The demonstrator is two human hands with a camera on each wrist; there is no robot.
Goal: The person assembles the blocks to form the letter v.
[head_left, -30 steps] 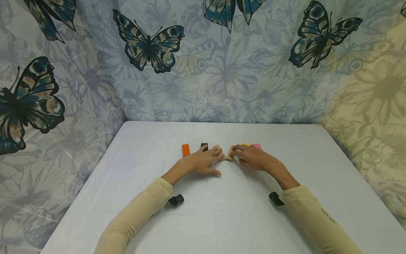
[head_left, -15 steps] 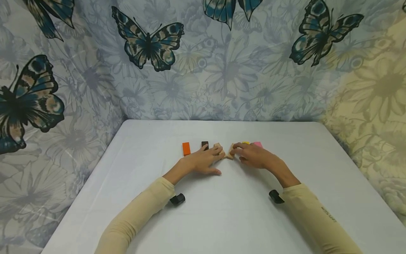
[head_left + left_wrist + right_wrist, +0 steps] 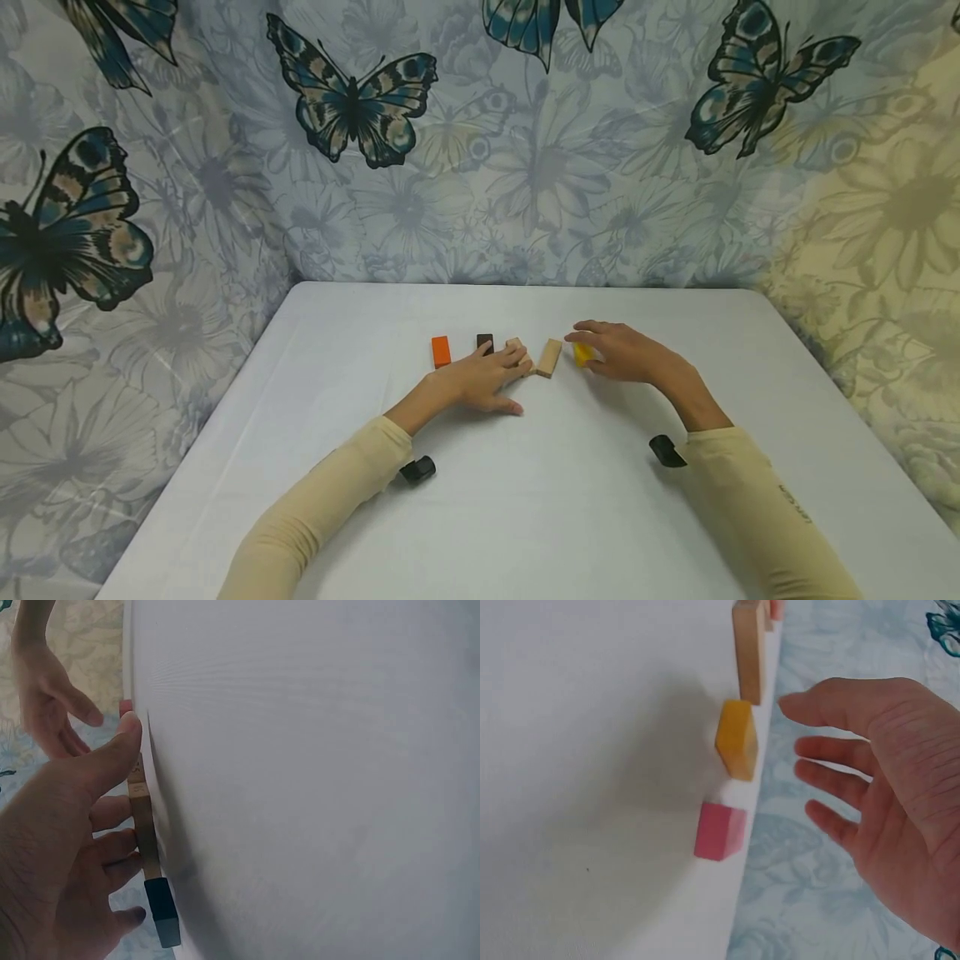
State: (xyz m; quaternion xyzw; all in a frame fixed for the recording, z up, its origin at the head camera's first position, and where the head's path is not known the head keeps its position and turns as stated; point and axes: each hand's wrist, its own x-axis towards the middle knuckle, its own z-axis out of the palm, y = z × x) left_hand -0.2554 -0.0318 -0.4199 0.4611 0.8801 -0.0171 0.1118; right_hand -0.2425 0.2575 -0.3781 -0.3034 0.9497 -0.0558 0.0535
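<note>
1. Right hand [image 3: 626, 352] now sits over the yellow block [image 3: 583, 354], whereas 0.5 s ago it covers the pale wooden block [image 3: 549, 358], which is fully in sight now.
2. Its fingers are parted and loosely bent, gripping nothing; the right wrist view shows them apart from the yellow block.
3. On the desk [image 3: 525, 508], the yellow block stands between the pale wooden block and the pink block [image 3: 718, 831], which the right hand hides from the head view.
4. Left hand [image 3: 487, 377] stays in place, fingers spread over the partly covered wooden block [image 3: 145, 825]; I cannot tell how firmly they touch it.
5. Near that hand are 2 more pieces: the dark block [image 3: 485, 342], partly behind its fingers, and the orange block [image 3: 441, 352], farther left.
</note>
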